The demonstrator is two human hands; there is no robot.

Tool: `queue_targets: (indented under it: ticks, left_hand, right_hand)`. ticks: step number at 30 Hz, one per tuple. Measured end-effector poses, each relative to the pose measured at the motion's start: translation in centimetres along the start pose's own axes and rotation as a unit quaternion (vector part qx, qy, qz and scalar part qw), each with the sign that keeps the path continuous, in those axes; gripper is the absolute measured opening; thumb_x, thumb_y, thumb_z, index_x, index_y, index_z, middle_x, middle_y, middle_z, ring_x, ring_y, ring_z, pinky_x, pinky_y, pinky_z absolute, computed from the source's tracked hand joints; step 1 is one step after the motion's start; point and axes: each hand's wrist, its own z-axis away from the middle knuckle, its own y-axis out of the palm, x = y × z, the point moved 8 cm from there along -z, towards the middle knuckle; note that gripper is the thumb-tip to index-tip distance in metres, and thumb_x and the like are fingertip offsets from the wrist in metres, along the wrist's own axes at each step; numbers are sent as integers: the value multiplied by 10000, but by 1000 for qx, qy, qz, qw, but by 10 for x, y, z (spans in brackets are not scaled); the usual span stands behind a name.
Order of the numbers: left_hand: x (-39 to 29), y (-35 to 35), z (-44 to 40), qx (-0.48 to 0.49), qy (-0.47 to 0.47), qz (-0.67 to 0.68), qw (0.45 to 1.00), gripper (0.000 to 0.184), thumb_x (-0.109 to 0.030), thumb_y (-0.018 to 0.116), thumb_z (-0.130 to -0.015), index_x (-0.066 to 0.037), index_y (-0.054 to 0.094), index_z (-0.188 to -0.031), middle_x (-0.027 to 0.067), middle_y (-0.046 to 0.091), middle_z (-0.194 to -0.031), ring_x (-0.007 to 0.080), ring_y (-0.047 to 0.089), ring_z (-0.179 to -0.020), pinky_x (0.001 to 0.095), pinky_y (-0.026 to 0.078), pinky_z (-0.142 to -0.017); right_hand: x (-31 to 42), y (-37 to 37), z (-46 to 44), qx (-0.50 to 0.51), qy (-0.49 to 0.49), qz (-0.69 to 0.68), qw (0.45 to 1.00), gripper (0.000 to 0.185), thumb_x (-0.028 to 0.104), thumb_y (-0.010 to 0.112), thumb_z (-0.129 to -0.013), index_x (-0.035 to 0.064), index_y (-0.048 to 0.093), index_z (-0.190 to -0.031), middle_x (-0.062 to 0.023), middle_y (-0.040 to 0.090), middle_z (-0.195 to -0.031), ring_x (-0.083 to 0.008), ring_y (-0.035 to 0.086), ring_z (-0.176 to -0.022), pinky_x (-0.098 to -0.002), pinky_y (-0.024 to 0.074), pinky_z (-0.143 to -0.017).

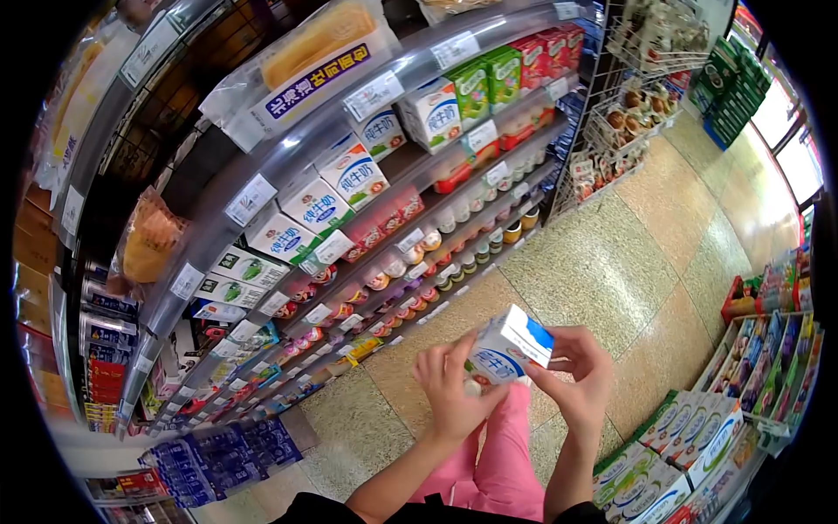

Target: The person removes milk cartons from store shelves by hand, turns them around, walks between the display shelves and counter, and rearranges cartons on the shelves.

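Note:
A small white and blue milk carton (508,348) is held up in front of my body, tilted, with its blue-and-white end facing up. My left hand (449,384) grips its left side, thumb below and fingers behind. On the carton's right side, my right hand (574,371) has its thumb and fingers closed about the edge. To the left, similar milk cartons (353,175) stand in a row on the store shelf, beside green cartons (472,92) and red cartons (541,57).
Below the milk run shelves of small bottles and cups (454,275). Bagged toast bread (314,61) sits on the upper shelf. Wire baskets (628,122) hang at the aisle end. Boxed milk cases (690,428) and a snack rack (759,358) stand at the right. Tiled floor (594,262) runs between.

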Motion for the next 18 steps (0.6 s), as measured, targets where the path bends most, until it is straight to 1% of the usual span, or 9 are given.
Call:
queue_targets:
  ticks: [3,6,7,9,11,12,14,15,18]
  left_hand:
    - [15,1,-31,-49,6,-1,999,932,-278,895,-569,-132,509,-1405,80,538,-1113,289,487,-1032,456,324,-919]
    - [20,2,-64,-124,24,-5,992,924,-224,892,-579,-122,500,-1409,81,536,-1094,298,484,-1027,469,323,-937]
    - [17,2,-78,-129,21,3,991,898,-141,888,-616,-104,488,-1420,115,485,-1157,306,462,-1110,474,330,-958]
    - [14,2,-99,-169,-10,-20,985,882,-101,881,-642,-91,478,-1426,141,433,-1202,308,435,-1154,464,338,-965]
    - [20,7,-117,-193,-28,-34,980,880,-56,866,-698,-56,431,-1463,181,351,-1247,307,394,-1194,444,352,-972]
    - [25,11,-126,-246,-25,36,968,880,-38,842,-730,-39,350,-1461,166,365,-1220,288,409,-1153,433,354,-984]
    - [44,17,-135,-314,-91,147,934,835,-12,798,-778,-48,270,-1424,142,356,-1233,259,419,-1158,422,362,-1000]
    - [49,19,-140,-349,-127,222,901,723,5,767,-799,-71,269,-1318,108,352,-1224,223,431,-1145,397,367,-1014]
    - [61,20,-152,-374,-121,224,892,652,-11,770,-806,-79,294,-1246,87,350,-1198,200,442,-1140,372,374,-1012]
  right_hand:
    - [32,26,-34,45,-69,68,994,412,25,835,-706,-50,664,-1072,-106,724,-947,-165,724,-843,-290,614,-739]
    - [54,40,-68,81,-116,82,987,417,10,821,-702,-41,675,-1090,-121,728,-996,-189,738,-883,-307,630,-745]
    - [60,44,-80,90,-120,70,986,422,3,820,-693,-39,677,-1089,-126,726,-1011,-189,734,-894,-307,630,-743]
    - [70,51,-103,112,-148,61,981,435,-11,810,-692,-33,682,-1107,-135,729,-1079,-200,737,-937,-315,637,-757]
    - [85,61,-122,132,-220,52,965,434,-13,804,-702,-30,683,-1118,-138,728,-1113,-206,737,-954,-319,638,-765]
    - [91,65,-130,141,-257,47,955,434,-14,801,-706,-28,683,-1124,-140,727,-1130,-209,737,-962,-320,638,-769]
    - [101,75,-141,156,-356,86,917,450,-7,797,-697,2,681,-1132,-154,715,-1155,-243,738,-949,-320,627,-745]
    - [106,81,-145,165,-390,99,900,464,3,792,-684,11,675,-1132,-157,708,-1157,-259,738,-919,-326,617,-723]
    - [114,91,-150,173,-474,136,852,458,25,776,-675,39,680,-1122,-158,697,-1185,-266,739,-886,-323,604,-654]
